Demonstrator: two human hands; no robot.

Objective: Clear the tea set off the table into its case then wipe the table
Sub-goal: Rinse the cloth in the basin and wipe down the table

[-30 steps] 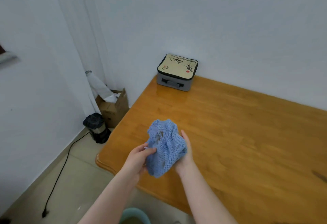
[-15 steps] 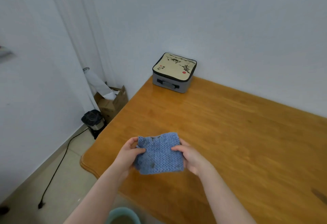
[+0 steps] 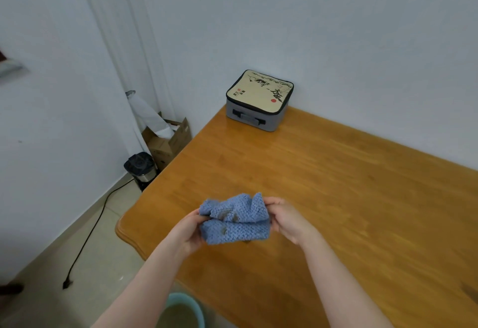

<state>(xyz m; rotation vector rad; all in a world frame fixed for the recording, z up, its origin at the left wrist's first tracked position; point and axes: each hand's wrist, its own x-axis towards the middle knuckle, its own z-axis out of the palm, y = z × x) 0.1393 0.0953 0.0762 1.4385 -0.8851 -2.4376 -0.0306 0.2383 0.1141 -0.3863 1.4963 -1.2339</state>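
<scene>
The cloth (image 3: 235, 221) is a soft blue with a nubby waffle weave, blotched by a few brownish-grey stains. The table (image 3: 336, 185) is honey-orange wood, streaked with darker grain. The case (image 3: 258, 100) has grey sides, black piping and a cream lid painted with black ink brushwork, small red characters and a red seal dot. The walls (image 3: 336, 30) are plain white, the floor (image 3: 77, 263) pale beige tile. The cardboard box (image 3: 165, 144) is brown, the pot (image 3: 141, 169) black with a silver band, the cord (image 3: 85, 239) black, the bucket (image 3: 181, 296) pale teal.
</scene>
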